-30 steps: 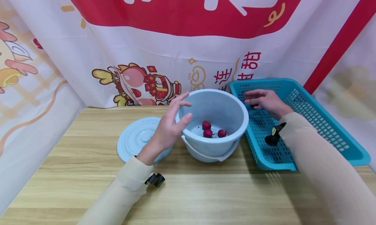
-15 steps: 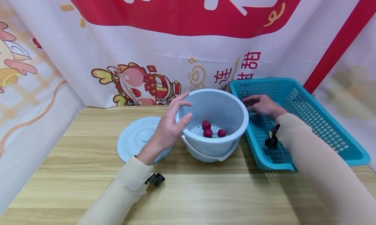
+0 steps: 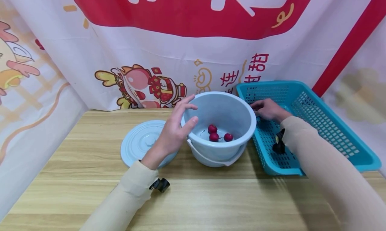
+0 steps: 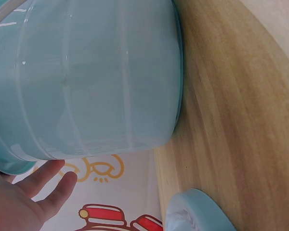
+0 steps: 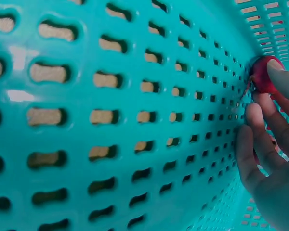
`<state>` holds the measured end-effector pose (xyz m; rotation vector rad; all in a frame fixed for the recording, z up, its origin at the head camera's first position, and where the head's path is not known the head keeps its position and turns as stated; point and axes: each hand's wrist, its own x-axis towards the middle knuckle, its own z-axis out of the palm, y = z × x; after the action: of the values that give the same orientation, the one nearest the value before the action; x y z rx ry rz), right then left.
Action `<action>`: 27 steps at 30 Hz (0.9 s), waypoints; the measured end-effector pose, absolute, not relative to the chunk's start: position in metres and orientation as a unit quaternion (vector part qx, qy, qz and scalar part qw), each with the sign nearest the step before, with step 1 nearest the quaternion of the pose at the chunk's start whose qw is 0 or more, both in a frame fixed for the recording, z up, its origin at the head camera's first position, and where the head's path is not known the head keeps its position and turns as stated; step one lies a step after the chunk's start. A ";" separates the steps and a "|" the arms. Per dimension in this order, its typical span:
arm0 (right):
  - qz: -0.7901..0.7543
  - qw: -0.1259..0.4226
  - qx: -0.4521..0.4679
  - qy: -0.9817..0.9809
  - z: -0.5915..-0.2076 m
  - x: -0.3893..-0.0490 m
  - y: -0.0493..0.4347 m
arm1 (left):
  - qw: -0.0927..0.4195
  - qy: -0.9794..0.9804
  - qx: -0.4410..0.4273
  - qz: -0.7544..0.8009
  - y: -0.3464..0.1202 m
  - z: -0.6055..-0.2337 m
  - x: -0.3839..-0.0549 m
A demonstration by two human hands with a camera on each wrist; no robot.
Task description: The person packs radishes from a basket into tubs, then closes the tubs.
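My left hand (image 3: 175,127) is at the left rim of a light blue bucket (image 3: 212,154), its fingers loosely spread. In the left wrist view, its fingertips are close to the bucket's outer side; contact is unclear. Inside the bucket lie 3 small red radishes (image 3: 214,137) with thin tails. My right hand (image 3: 269,109) reaches into a teal slotted basket (image 3: 340,132), near its left wall. Seen from the right wrist, thumb and index finger pinch a red radish (image 5: 264,73) against that wall. Something red shows partly behind the other fingers. The head view hides the pinched radish.
A round light blue lid (image 3: 141,140) lies on the wooden table (image 3: 211,197), left of the bucket and partly behind the left forearm. The bucket's handle (image 3: 208,160) hangs down in front. A printed cloth (image 3: 169,53) hangs behind the table.
My right hand has moved slightly down toward the basket's left wall, and its fingers have drawn together. The left hand, bucket and radishes in it have stayed in place.
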<state>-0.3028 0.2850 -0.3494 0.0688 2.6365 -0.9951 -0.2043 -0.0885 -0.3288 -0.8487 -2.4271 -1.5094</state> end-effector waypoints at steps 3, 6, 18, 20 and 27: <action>-0.341 0.168 0.019 0.925 -0.347 -0.303 0.286 | 0.080 -0.811 -0.284 -0.505 -0.089 -0.329 -0.204; -0.347 0.164 0.025 0.923 -0.344 -0.303 0.288 | 0.080 -0.811 -0.283 -0.505 -0.089 -0.328 -0.204; -0.418 0.116 0.016 0.901 -0.326 -0.301 0.297 | 0.081 -0.812 -0.282 -0.504 -0.090 -0.329 -0.204; -0.425 0.110 0.013 0.898 -0.322 -0.300 0.297 | 0.081 -0.813 -0.281 -0.503 -0.090 -0.329 -0.203; -0.468 0.082 -0.001 0.880 -0.307 -0.293 0.292 | 0.083 -0.812 -0.284 -0.503 -0.089 -0.328 -0.203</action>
<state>-0.2932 0.2922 -0.3068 -0.0036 2.6300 -1.3970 -0.2032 -0.0888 -0.3283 -0.8493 -2.4244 -1.5010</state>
